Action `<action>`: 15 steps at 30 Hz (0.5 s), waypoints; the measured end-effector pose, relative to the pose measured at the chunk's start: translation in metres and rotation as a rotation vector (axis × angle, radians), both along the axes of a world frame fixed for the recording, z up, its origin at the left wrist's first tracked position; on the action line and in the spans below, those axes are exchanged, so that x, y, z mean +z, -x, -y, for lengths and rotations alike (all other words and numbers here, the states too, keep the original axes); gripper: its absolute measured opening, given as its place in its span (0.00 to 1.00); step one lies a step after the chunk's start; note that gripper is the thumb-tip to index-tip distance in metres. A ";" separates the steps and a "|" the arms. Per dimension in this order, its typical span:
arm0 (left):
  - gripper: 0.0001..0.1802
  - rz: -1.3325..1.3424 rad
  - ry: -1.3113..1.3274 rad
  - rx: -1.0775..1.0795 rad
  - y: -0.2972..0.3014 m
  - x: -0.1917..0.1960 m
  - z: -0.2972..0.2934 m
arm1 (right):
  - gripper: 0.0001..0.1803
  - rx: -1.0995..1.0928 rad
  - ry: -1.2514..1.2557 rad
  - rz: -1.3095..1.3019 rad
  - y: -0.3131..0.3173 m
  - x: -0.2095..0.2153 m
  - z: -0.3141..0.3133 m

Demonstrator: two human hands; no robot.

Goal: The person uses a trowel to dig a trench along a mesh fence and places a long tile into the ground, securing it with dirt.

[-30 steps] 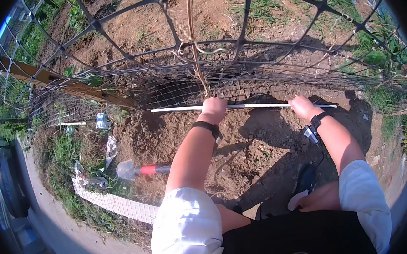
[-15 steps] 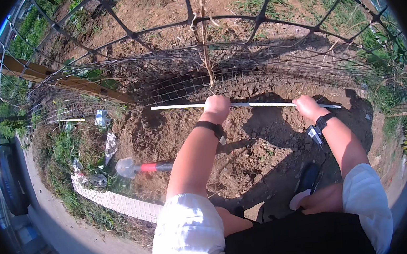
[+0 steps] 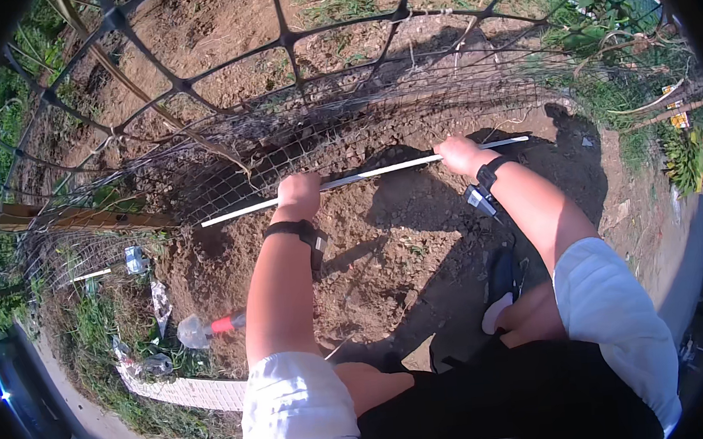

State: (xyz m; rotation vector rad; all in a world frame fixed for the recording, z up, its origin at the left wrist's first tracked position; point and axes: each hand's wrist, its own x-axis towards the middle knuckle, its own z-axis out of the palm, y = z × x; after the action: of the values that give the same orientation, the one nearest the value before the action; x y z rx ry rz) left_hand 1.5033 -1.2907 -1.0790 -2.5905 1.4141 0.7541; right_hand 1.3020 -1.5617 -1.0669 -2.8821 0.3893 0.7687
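A thin white rod (image 3: 381,170) stretches across the dug soil beside the base of the mesh fence. My left hand (image 3: 300,192) is closed around it toward its left end. Farther right, my right hand (image 3: 459,155) also grips the rod, with its tip sticking out beyond the fingers. Both fists face away from me, and most fingers are hidden behind them. Left of my left forearm lies a shovel (image 3: 195,331) with a metal blade and red collar; the arm covers the rest of it.
Black plastic mesh (image 3: 286,40) rises in front of me, with a dry stem (image 3: 130,82) against it. A wooden beam (image 3: 70,217) runs along the left. Litter (image 3: 136,259) and a white strip of edging (image 3: 192,393) lie in the grass. My shoe (image 3: 501,278) stands on the soil.
My view has turned, so the fence and soil sit differently in the picture. The rod now slants, its right end farther away than its left. Both hands keep their grip on it.
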 end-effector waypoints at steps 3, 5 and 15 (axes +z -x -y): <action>0.12 0.036 -0.004 -0.020 0.000 -0.004 0.002 | 0.07 0.042 -0.047 0.068 0.007 0.005 -0.003; 0.13 0.038 -0.007 -0.009 0.000 -0.003 0.004 | 0.06 0.045 -0.055 0.085 0.009 0.010 -0.004; 0.12 0.021 0.016 -0.039 0.000 0.008 0.012 | 0.17 0.399 0.022 -0.156 0.148 0.083 0.055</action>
State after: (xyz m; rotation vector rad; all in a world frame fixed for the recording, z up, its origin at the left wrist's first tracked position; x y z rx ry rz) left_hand 1.5035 -1.3028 -1.0709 -2.5672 1.4655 0.7107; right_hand 1.1538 -1.6168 -0.9836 -2.9661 -0.1731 1.0562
